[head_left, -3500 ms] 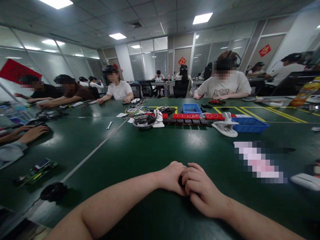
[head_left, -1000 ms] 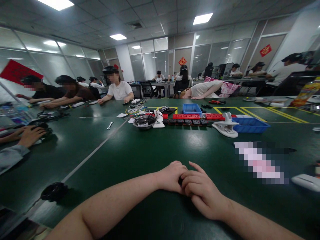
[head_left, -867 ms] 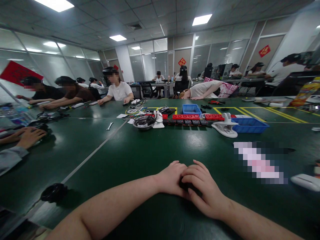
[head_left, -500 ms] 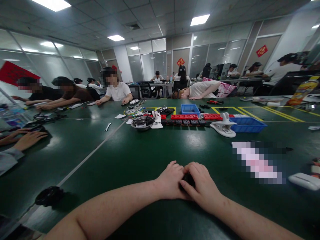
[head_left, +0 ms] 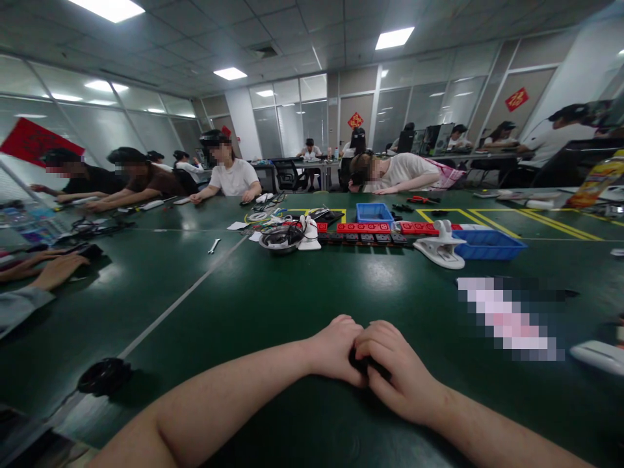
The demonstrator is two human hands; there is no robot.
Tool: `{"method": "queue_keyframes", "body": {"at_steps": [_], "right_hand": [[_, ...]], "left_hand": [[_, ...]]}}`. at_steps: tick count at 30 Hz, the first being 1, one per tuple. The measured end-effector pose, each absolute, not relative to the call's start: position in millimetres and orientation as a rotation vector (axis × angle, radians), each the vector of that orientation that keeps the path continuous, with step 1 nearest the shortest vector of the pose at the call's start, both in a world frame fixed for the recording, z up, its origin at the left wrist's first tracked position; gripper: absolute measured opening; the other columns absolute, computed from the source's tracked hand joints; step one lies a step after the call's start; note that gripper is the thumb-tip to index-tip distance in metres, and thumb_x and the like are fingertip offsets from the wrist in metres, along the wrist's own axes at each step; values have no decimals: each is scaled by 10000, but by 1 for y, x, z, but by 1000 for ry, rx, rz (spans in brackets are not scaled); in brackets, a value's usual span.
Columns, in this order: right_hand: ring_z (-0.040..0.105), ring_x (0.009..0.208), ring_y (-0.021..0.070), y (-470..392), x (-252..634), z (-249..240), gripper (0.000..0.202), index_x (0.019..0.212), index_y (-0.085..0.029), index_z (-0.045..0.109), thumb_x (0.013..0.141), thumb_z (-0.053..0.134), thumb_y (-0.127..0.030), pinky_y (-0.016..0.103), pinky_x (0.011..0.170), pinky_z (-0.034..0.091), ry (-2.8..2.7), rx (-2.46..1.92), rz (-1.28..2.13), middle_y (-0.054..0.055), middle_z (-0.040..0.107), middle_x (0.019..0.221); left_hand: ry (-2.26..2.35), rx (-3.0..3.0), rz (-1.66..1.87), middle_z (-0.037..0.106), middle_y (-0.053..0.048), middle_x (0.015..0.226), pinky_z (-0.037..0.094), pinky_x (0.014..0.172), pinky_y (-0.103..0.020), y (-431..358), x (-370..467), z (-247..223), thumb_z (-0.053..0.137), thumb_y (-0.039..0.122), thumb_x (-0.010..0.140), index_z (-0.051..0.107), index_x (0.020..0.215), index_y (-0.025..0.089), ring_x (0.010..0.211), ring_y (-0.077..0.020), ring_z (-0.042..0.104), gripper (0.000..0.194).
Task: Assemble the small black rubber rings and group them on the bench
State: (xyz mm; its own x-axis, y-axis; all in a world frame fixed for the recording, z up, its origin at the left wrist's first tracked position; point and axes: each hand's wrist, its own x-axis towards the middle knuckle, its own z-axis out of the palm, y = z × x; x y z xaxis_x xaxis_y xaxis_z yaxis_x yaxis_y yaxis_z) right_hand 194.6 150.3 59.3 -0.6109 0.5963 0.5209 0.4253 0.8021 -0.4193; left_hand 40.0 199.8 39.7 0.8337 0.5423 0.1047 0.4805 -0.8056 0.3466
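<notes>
Close together over the green table (head_left: 273, 299), both hands curl round a small black object (head_left: 374, 368), mostly covered by fingers, so its kind cannot be made out. My left hand (head_left: 335, 348) closes on its left side, fingers bent toward the right hand. My right hand (head_left: 398, 367) arches over it from the right, with fingertips touching the left hand and the thumb lower down. Between the right thumb and fingers a dark part of the object shows.
Ahead lie a metal bowl of cables (head_left: 280, 240), white clamp stands (head_left: 442, 246), a red power strip (head_left: 363, 228) and a blue bin (head_left: 490, 246). A wrench (head_left: 214, 246) lies left, a black cable coil (head_left: 104, 377) nearer. A co-worker's hand (head_left: 61, 270) is at far left.
My right hand has turned, its fingers now reaching farther over the black object and its thumb lower. My left hand stays nearly in place. The whole view has shifted slightly.
</notes>
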Motion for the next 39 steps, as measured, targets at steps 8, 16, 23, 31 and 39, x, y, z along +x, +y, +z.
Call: {"method": "queue_keyframes", "body": {"at_steps": [8, 16, 23, 31, 39], "right_hand": [[546, 854, 153, 143, 197, 67, 207, 766, -216, 523, 672, 384, -96, 439, 995, 244, -2386, -617, 298, 1, 593, 795], [502, 883, 229, 153, 199, 54, 308, 959, -170, 480, 792, 460, -429, 441, 828, 386, -2227, -898, 200, 91, 544, 935], [477, 722, 194, 156, 194, 49, 190, 816, -176, 479, 766, 522, -354, 371, 668, 406, -2223, -1169, 216, 47, 516, 783], [478, 732, 191, 156, 194, 55, 96, 772, -181, 498, 722, 546, -248, 359, 667, 403, -2254, -1122, 215, 41, 514, 763], [508, 766, 165, 148, 194, 63, 196, 744, -199, 515, 652, 383, -88, 390, 806, 376, -2353, -709, 339, 21, 540, 750]], "left_hand": [[724, 2698, 287, 585, 7, 849, 325, 869, -353, 199, 40, 43, 692, 435, 569, 570, 826, 203, 871, -212, 532, 367], [828, 2585, 442, 552, -54, 1036, 297, 947, -398, 193, 39, 42, 695, 497, 551, 457, 1077, 183, 962, -230, 509, 657], [966, 2584, 401, 593, -22, 902, 291, 953, -419, 189, 44, 43, 681, 501, 560, 492, 966, 192, 866, -210, 553, 544], [940, 2585, 381, 598, 1, 803, 326, 913, -375, 194, 43, 40, 689, 441, 563, 515, 809, 182, 792, -197, 561, 397], [717, 2668, 307, 570, 37, 753, 310, 908, -344, 202, 40, 41, 692, 363, 564, 539, 761, 195, 786, -174, 547, 301]]}}
